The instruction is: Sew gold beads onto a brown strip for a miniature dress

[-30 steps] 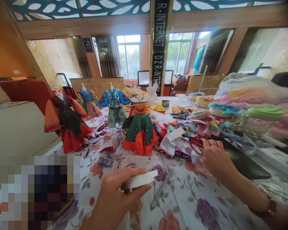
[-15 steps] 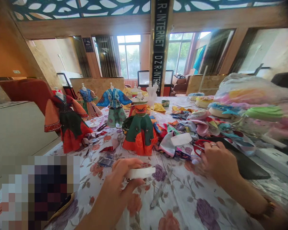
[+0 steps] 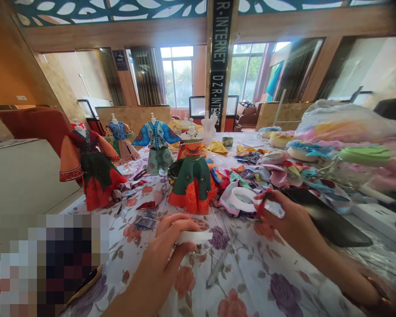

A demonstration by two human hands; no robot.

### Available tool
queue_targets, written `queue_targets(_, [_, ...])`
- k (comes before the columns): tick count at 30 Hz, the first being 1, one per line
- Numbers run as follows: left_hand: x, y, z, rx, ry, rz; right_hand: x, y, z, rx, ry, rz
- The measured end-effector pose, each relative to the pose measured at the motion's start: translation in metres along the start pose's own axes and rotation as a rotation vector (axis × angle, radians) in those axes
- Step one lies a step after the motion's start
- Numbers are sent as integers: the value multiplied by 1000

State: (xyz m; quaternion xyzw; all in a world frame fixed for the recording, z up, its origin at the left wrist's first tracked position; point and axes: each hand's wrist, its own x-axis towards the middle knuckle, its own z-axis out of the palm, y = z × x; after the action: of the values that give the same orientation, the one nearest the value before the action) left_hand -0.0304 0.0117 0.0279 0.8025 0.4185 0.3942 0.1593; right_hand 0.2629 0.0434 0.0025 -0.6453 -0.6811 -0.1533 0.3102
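My left hand (image 3: 163, 251) grips a roll of white tape (image 3: 198, 237) between thumb and fingers, low over the flowered cloth. A short end of tape sticks out to the right. My right hand (image 3: 288, 218) is closed around red-handled scissors (image 3: 261, 204), whose blades I cannot make out clearly. Just left of the scissors, a second white tape roll (image 3: 235, 200) lies on the heap of fabric scraps (image 3: 277, 169). Straight ahead stands a small dress form in a green and orange dress (image 3: 194, 176).
More dressed miniature forms, one in red and green (image 3: 97, 167) and one in blue (image 3: 156, 136), stand at the left. A black phone-like slab (image 3: 336, 222) and a white power strip (image 3: 379, 224) lie at the right. A clear ruler-like strip (image 3: 219, 264) lies in front.
My right hand has lifted the red-handled scissors off the scraps and drawn them slightly left. The loose tape roll now shows its ring opening. My left hand stays nearly still with its tape.
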Motion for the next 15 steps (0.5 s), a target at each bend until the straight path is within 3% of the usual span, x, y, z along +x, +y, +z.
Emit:
queue_targets(1, [0, 0, 0, 0, -14, 5, -1, -5, 0, 90, -38, 8])
queue_targets(5, [-1, -3, 2, 18, -21, 33, -5, -21, 0, 804, -226, 196])
queue_targets(10, [-1, -3, 2, 5, 8, 53, -5, -29, -5, 1202, -380, 309])
queue_targets(13, [-2, -1, 3, -12, -11, 62, -7, -34, -7, 1284, -432, 303])
queue_targets(15, [-2, 0, 3, -17, -45, 78, -10, -36, -5, 1122, -463, 221])
